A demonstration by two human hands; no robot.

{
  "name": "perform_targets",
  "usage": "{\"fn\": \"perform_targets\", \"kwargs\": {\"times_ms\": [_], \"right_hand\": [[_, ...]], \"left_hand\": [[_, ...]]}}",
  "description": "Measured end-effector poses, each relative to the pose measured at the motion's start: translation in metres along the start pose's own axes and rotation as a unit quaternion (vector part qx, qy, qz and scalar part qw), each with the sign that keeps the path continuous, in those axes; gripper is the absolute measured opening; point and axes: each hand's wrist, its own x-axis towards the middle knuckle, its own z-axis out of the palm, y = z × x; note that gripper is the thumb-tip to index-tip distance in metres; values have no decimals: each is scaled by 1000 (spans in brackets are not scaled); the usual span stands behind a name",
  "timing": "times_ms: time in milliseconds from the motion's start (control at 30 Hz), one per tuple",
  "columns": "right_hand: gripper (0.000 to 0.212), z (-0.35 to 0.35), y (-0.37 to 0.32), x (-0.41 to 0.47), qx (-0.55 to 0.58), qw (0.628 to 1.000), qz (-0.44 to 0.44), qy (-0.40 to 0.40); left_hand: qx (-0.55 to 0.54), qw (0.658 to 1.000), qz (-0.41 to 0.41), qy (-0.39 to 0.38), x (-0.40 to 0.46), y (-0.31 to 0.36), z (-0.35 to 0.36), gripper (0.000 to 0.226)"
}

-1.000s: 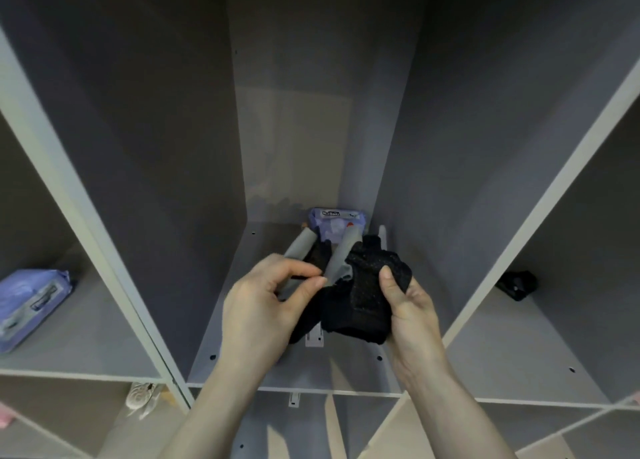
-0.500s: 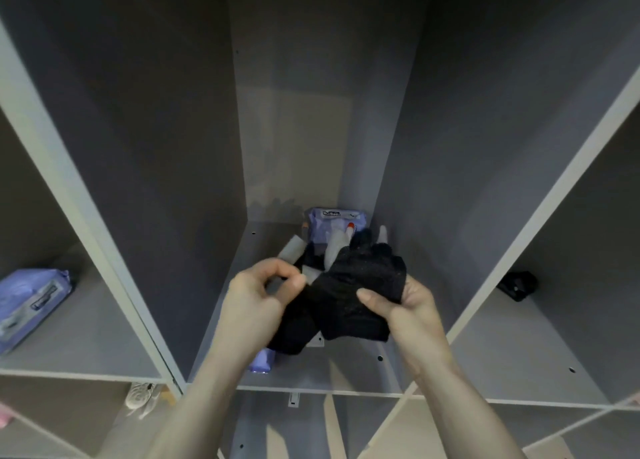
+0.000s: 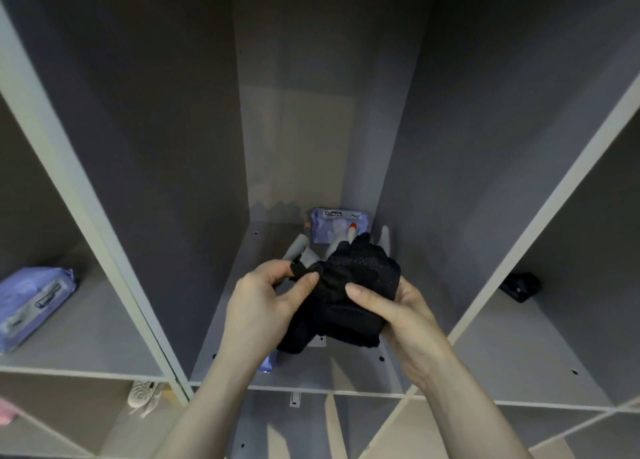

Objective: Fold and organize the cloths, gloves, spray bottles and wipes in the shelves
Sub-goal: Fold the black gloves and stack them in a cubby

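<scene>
Black gloves [image 3: 353, 295] gripped by both hands' curled fingers [image 3: 367, 297] hide the purple wipes pack [image 3: 334, 224] behind.

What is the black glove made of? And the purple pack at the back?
The black glove, held by the left hand and right hand, looks like soft knitted fabric: it bunches up and has tiny shiny dots, maybe grip bumps. The purple pack looks like thin glossy plastic wrap, since it shines and crinkles. Probably wipes.
</scene>
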Motion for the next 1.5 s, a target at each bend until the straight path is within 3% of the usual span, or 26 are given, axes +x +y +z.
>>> {"fn": "perform_targets", "kwargs": {"times_ms": [133, 267, 367, 467, 567, 633, 667, 733, 833, 1000, 1233, 1333, 1500], "right_hand": [[36, 1, 2, 0, 28, 998, -28, 43], [45, 4, -6, -4, 63, 998, 22, 4], [44, 4, -1, -3, 83, 993, 54, 69], [36, 7, 1, -4, 102, 990, 36, 94], [44, 13, 1, -8, 154, 984, 60, 64], [45, 14, 1, -9, 175, 980, 71, 56], [43, 15, 1, -9, 181, 979, 72, 57], [39, 13, -1, -8, 197, 976, 72, 62], [33, 10, -6, -8, 197, 976, 72, 63], [25, 14, -3, -7, 111, 988, 88, 58], [37, 16, 2, -12, 9, 999, 49, -7], [28, 11, 8, -6, -9, 997, 33, 75], [26, -7, 1, 1, -35, 993, 21, 114]], "left_hand": [[-60, 997, 14, 51, -1, 4, -2, 45], [-106, 993, 42, 5, -1, 7, 0, 42], [-113, 992, 49, -24, -5, 7, 0, 38], [-38, 996, 49, -63, -8, 1, 1, 21], [99, 989, 113, -8, -8, -7, 6, 13], [132, 983, 127, -8, -10, -3, 6, 11], [91, 988, 122, -29, -12, -2, 5, 16], [-71, 994, 34, -71, -15, 9, -1, 35], [-207, 973, -88, -47, -11, 15, -6, 45], [-187, 970, -121, -100, -12, 17, 2, 38], [-117, 989, -81, -37, -12, 13, 4, 11], [-157, 985, -73, -20, -9, 10, 0, 19], [-257, 964, -59, -26, -2, 4, -20, 64]]}}
